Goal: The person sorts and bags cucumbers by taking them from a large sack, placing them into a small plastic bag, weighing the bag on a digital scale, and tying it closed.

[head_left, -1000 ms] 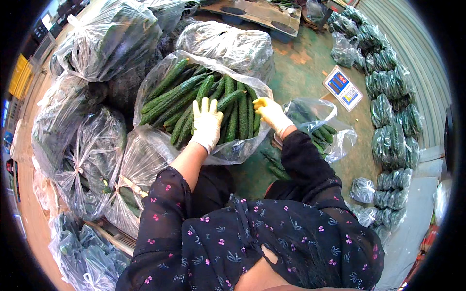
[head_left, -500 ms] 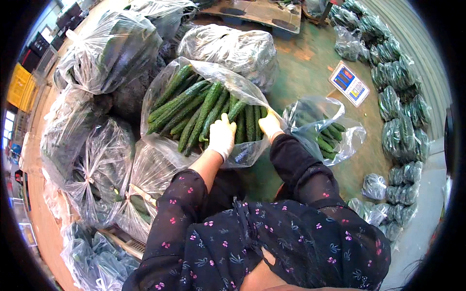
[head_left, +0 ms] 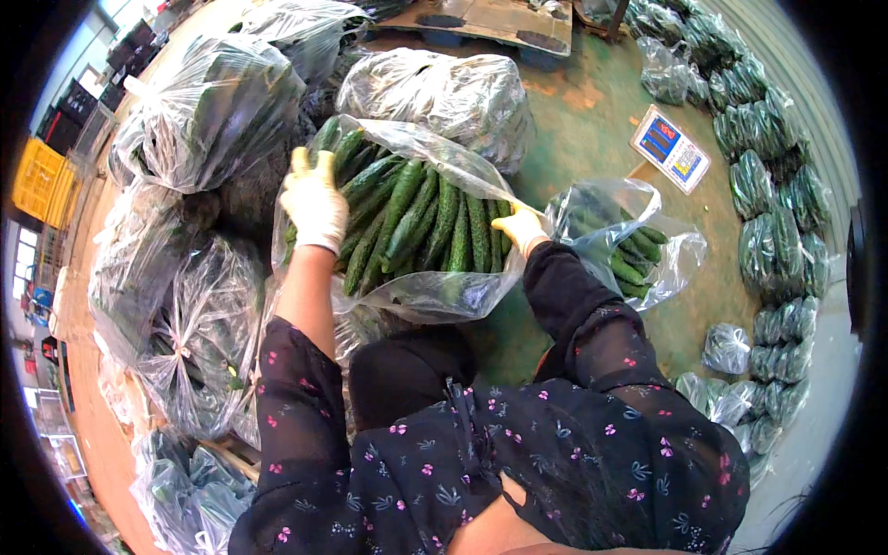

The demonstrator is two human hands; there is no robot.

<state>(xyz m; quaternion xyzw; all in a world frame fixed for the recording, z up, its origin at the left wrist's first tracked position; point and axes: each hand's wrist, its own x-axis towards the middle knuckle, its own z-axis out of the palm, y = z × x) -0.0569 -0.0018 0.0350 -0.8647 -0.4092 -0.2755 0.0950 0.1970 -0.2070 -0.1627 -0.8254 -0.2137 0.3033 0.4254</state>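
Observation:
A large clear plastic bag (head_left: 462, 301) full of long, bumpy green cucumbers (head_left: 407, 203) lies open in front of me. My left hand (head_left: 316, 203), in a pale glove, is at the bag's left rim, over the cucumbers there. Its fingers are bent, and what lies under them is hidden. On the right side, my gloved right hand (head_left: 523, 228) pinches the bag's rim beside the outermost cucumbers. Just right of that hand stands a smaller clear bag (head_left: 680, 254), its mouth open, with some cucumbers (head_left: 634, 259) inside.
Stuffed plastic bags (head_left: 208, 111) are piled at the left, and another full bag (head_left: 439, 102) lies behind the open one. A blue-and-white display panel (head_left: 671, 150) is at the right. Rows of small bagged cucumbers (head_left: 772, 250) line the right wall. A flat platform (head_left: 490, 23) lies at the back.
My left hand has moved from the cucumbers in the middle to the bag's left rim. The cucumbers at the middle and right are now uncovered. My right hand stays at the right rim.

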